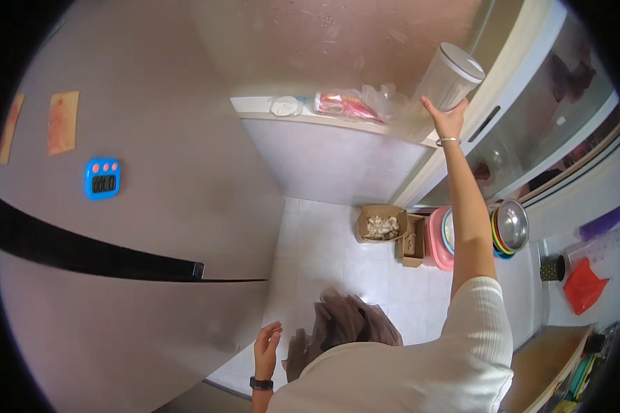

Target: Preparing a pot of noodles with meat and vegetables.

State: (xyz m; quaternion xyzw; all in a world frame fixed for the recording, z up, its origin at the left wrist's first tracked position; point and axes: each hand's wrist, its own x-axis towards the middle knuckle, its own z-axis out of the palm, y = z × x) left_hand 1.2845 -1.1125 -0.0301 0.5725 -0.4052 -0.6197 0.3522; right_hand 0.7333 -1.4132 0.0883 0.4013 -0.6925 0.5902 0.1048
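My right hand (448, 117) grips a tall clear plastic canister (434, 95) with a white-rimmed lid, at the right end of the window ledge (258, 106). A bracelet circles that wrist. The canister's lower part is blurred, so I cannot tell whether it rests on the ledge. Beside it on the ledge lie a red-and-white plastic packet (349, 105) and a small round white-topped container (285, 106). My left hand (268, 343) hangs low by the refrigerator (186, 129), fingers loosely bent and nothing in them. A dark watch is on that wrist.
A blue timer (102, 178) sticks to the refrigerator door above its black handle (98, 258). On the tiled floor stand a cardboard box of garlic (382, 227), a narrower box (412, 248), a pink tub (436, 240) and stacked basins (511, 227). A sliding glass door (537, 113) borders the right.
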